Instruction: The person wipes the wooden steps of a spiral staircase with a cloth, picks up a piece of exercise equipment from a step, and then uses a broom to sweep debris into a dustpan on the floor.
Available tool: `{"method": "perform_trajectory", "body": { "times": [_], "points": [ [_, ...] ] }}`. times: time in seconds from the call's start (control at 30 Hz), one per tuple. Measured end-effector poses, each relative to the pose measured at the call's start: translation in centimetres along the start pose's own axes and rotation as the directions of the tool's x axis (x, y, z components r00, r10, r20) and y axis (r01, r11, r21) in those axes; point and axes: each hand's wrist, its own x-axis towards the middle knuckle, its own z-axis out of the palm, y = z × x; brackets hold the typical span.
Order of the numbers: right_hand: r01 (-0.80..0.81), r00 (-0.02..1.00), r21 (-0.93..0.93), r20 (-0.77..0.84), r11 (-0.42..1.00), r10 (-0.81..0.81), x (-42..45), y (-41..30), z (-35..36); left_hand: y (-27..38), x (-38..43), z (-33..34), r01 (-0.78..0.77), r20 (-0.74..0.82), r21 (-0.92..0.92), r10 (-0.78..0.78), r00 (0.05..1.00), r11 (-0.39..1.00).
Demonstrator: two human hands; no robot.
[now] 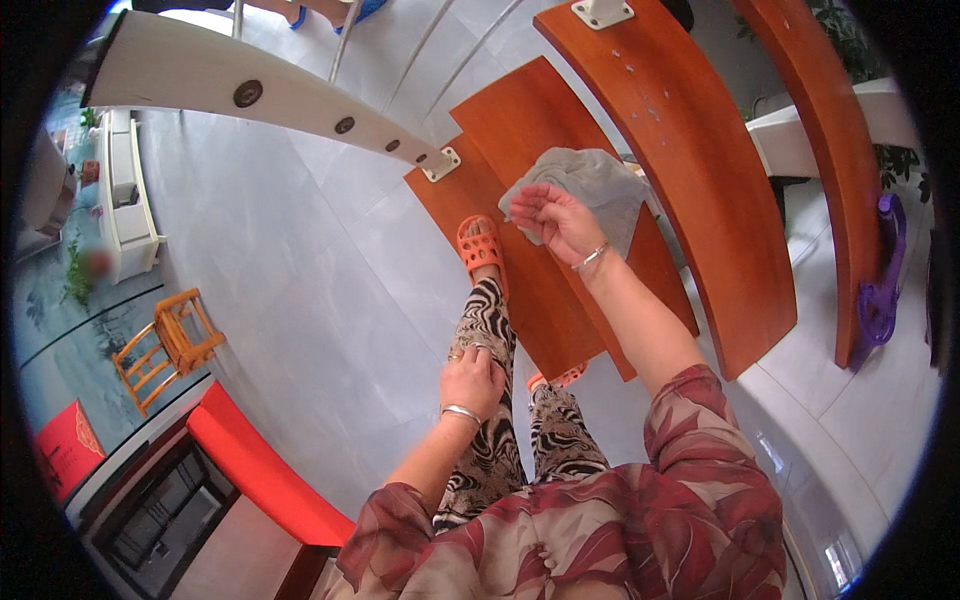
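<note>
A crumpled grey cloth [592, 184] lies on a reddish-brown wooden stair tread [517, 97]. My right hand [555, 225] is over the cloth's near edge, palm partly showing and fingers loosely bent, with nothing visible in it. Whether it touches the cloth I cannot tell. On the patterned trouser leg [480, 322], near the knee, rests my left hand [471, 382], its fingertips partly hidden. One foot in an orange perforated slipper [480, 244] stands on the lower tread [540, 307]. The other orange slipper [574, 373] shows partly beside the tread's near end.
Higher treads [675, 165] rise to the right. A white railing post [300, 97] is bolted to the lower tread. A purple plastic object [881, 292] hangs at the far right tread. Left are a wooden chair [180, 337] and a red cover [255, 457]. Another person's feet [330, 11] show at top.
</note>
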Motion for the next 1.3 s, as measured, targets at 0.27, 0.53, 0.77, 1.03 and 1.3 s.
{"method": "perform_trajectory", "body": {
  "times": [0.27, 0.53, 0.77, 1.03, 1.3],
  "points": [
    [0.120, 0.991, 0.032, 0.055, 0.992, -0.122, 3.8, -2.9, 5.1, -0.1, 0.4, -0.6, 0.025, 0.006, -0.012, -0.025, 1.000, 1.000],
    [0.101, 0.984, -0.014, 0.149, 0.995, -0.098, 5.7, -6.0, 9.3, -0.1, 0.7, -1.3, 0.029, -0.037, -0.049, -0.031, 0.999, 0.998],
    [0.121, 0.985, -0.180, 0.142, 0.976, -0.096, 5.8, -8.5, 15.0, -0.2, 0.5, -1.3, 0.019, -0.101, -0.090, -0.028, 0.994, 0.996],
    [0.125, 0.969, -0.292, 0.243, 0.948, -0.053, 2.1, -5.7, 13.5, 0.2, 0.1, -0.4, 0.007, -0.127, -0.117, -0.022, 0.992, 0.993],
    [-0.104, 0.991, -0.235, 0.058, 0.967, 0.121, -9.7, 1.4, 9.0, 0.5, -1.6, 1.1, 0.038, -0.118, -0.116, -0.052, 0.992, 0.993]
  ]
}}
